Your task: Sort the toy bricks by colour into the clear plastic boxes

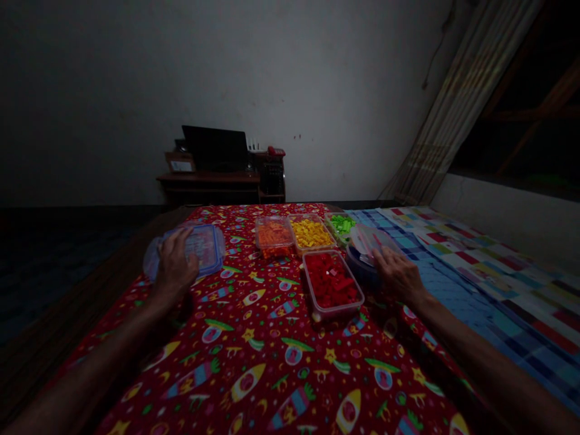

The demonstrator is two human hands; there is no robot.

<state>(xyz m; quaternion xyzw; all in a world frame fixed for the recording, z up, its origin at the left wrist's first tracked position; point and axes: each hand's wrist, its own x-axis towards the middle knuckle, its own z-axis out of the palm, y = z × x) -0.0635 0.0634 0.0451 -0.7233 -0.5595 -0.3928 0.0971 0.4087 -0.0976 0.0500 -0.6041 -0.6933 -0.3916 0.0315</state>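
My left hand is on the left of the cloth, fingers curled over a clear plastic lid with a blue rim. A second lid seems to lie under or behind that hand, but blur hides its edge. My right hand grips a clear lid with a pinkish rim, tilted above a dark blue container. Left of it stands an open box of red plastic pieces. Behind are boxes of orange pieces, yellow pieces and green pieces.
A red cloth with rocket prints covers the surface under the boxes. To the right lie a blue checked cloth and a multicoloured patchwork cloth. A desk with a dark monitor stands by the far wall; a curtain hangs right.
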